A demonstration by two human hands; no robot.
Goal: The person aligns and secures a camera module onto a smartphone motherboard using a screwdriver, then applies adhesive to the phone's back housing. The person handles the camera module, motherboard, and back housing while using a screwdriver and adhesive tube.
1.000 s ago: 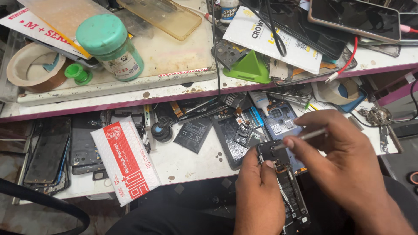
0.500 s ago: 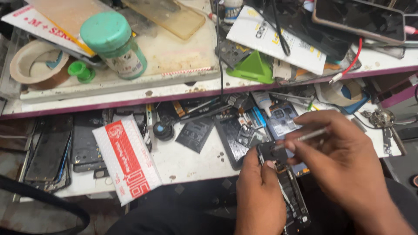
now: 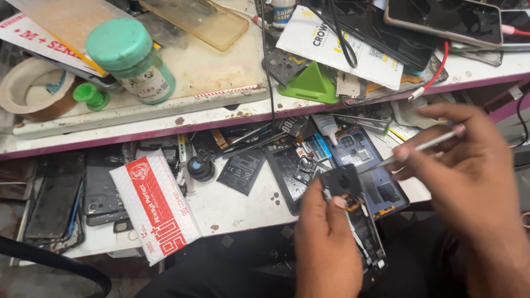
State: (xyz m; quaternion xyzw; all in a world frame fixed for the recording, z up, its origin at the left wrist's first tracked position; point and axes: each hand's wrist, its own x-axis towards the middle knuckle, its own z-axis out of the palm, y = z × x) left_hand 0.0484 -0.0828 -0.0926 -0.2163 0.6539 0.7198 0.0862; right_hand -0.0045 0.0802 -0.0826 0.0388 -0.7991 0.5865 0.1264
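Holding an opened phone (image 3: pixel 359 221) over the near edge of the desk (image 3: pixel 232 207), the left hand (image 3: pixel 326 248) has its fingers closed round the phone's left side, thumb pressed near the dark top end where a small orange strip shows. The right hand (image 3: pixel 469 171) is pinched shut on a thin metal tool (image 3: pixel 414 150), held like a pen, its tip pointing down-left and ending just beside the top of the phone; whether the tip touches cannot be told.

On the desk just behind the phone lie a blue phone back (image 3: pixel 361 160) and a dark phone frame (image 3: pixel 292 171), side by side, with a flat black battery (image 3: pixel 241 172) to their left. Further left a white and red padded packet (image 3: pixel 154 204) lies tilted near the front edge, and several dark phone screens (image 3: pixel 55 198) are stacked at the left end.

A raised shelf (image 3: pixel 165 113) runs along the back of the desk. On it, towards the left, stands a jar with a green lid (image 3: pixel 130 58), a roll of tape (image 3: pixel 27 88) at the far left, a clear yellowish phone case (image 3: pixel 196 22) behind, and a green wedge-shaped stand (image 3: pixel 312 85) near the middle beside a white paper sheet (image 3: pixel 342 44)
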